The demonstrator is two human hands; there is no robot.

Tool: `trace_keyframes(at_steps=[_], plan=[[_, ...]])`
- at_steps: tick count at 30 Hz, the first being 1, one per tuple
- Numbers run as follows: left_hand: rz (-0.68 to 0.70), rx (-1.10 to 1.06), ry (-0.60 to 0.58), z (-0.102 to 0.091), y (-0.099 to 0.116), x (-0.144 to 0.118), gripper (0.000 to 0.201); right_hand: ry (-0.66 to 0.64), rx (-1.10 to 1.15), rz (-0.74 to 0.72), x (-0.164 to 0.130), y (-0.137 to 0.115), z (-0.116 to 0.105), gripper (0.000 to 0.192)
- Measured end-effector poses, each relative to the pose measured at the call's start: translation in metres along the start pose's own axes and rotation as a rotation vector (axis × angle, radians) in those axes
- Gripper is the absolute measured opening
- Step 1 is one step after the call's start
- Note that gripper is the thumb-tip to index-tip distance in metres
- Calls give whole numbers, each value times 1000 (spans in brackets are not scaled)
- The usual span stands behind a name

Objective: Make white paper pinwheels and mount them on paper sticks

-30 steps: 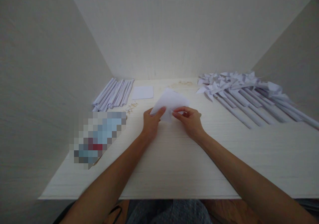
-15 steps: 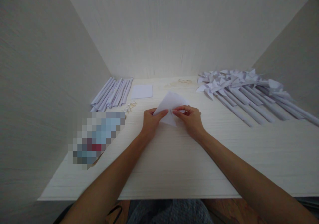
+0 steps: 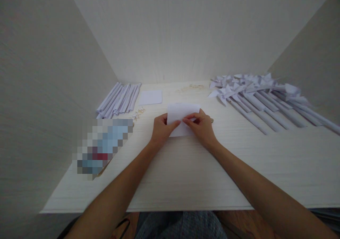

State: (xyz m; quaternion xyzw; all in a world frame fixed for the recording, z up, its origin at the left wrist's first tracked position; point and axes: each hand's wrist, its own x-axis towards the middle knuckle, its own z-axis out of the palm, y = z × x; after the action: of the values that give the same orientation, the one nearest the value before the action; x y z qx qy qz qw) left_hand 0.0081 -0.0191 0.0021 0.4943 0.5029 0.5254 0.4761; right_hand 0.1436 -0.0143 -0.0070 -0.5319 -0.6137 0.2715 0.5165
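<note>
A square white sheet of paper [image 3: 183, 110] is held up over the middle of the table. My left hand [image 3: 161, 129] grips its left edge, thumb on the near face and fingers behind. My right hand [image 3: 201, 127] pinches the paper at its centre right, thumb and forefinger close to the left thumb tip. Whether the paper has a cut or crease under the fingertips cannot be made out. A small tan object [image 3: 211, 120] shows just past my right knuckles, mostly hidden.
Rolled paper sticks [image 3: 120, 99] lie at the back left beside a flat stack of paper [image 3: 151, 97]. Small pale bits [image 3: 138, 113] lie near them. A pixelated object [image 3: 106, 147] is at the left. Paper pinwheels [image 3: 247, 90] on sticks are piled at the right.
The paper has turned from a diamond-like slant to lying square before me, its edges now level. Both hands shifted their hold slightly and stay on it.
</note>
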Motion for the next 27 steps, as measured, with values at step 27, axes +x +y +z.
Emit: trace_keyframes(at_steps=[27], plan=[[-67, -198, 119, 7, -3, -3, 22, -53, 597, 246, -5, 3, 9, 54]])
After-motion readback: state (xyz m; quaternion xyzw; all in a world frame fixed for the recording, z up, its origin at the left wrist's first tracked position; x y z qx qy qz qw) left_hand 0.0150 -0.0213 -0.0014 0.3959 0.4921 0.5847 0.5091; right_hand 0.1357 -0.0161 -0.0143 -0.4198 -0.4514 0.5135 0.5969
